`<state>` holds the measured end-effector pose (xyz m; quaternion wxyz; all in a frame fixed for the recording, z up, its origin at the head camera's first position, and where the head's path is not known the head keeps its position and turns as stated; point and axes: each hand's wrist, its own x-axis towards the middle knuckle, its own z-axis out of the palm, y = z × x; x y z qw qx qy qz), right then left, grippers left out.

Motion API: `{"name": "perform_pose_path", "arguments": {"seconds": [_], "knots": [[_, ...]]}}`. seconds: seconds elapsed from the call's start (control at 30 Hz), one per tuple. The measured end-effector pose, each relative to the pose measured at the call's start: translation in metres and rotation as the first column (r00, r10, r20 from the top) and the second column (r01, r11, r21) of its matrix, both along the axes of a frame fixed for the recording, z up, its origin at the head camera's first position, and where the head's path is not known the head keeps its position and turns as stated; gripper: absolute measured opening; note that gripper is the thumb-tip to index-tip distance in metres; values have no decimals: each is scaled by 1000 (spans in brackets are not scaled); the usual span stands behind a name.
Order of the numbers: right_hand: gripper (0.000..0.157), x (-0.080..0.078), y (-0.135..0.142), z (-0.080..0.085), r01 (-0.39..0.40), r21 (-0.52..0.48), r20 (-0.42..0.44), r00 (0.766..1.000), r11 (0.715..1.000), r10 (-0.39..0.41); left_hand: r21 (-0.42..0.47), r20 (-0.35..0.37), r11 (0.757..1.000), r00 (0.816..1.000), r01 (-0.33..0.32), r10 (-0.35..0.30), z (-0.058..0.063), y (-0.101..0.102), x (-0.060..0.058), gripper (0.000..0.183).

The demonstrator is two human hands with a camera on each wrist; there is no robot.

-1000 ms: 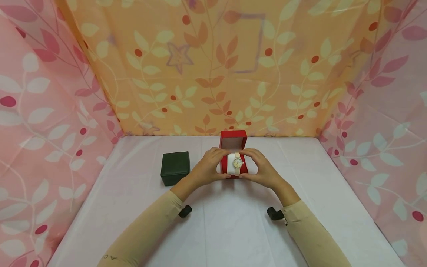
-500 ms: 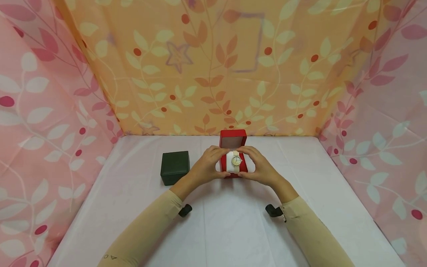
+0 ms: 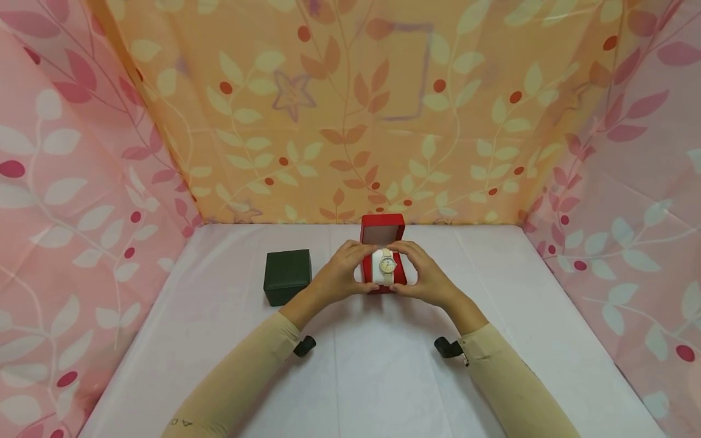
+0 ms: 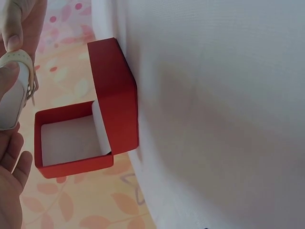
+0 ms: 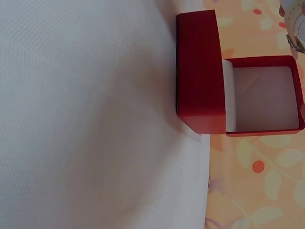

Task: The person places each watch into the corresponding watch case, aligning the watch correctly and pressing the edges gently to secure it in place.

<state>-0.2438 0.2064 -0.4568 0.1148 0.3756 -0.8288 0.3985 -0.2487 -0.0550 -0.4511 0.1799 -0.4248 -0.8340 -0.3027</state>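
Note:
A wristwatch (image 3: 388,265) with a pale cream strap is wrapped around a white cushion (image 3: 378,268). Both hands hold it up in front of the open red watch box (image 3: 383,221), clear of the box in the wrist views. The left hand (image 3: 341,275) grips the cushion's left side, thumb below and fingers above. From the right, the right hand (image 3: 429,277) pinches the watch at its strap; its thumb (image 4: 13,40) is against the strap in the left wrist view. The right wrist view catches only part of the strap (image 5: 291,21) at its edge.
A closed dark green box (image 3: 287,275) stands left of the red box, close to the left forearm. White cloth (image 3: 383,377) covers the table. Patterned curtains (image 3: 350,109) enclose its back and both sides.
The right hand and the watch have shifted slightly to the left. Both hands keep their hold; the red and green boxes have stayed in place.

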Motion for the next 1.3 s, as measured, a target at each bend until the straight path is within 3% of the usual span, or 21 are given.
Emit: {"name": "perform_pose_path", "arguments": {"seconds": [0.33, 0.73, 1.3], "knots": [[82, -2, -3, -4, -5, -16, -39, 999, 1000, 4, 47, -42, 998, 999, 33, -31, -1, 3, 1, 78], [80, 7, -1, -3, 19, 18, -8, 1000, 1000, -19, -12, 1, 1000, 1000, -22, 22, -7, 3, 2, 80], [50, 17, -13, 2, 108, -76, 48, 993, 991, -105, -40, -1, 997, 998, -67, 67, -5, 4, 4, 79]]}}
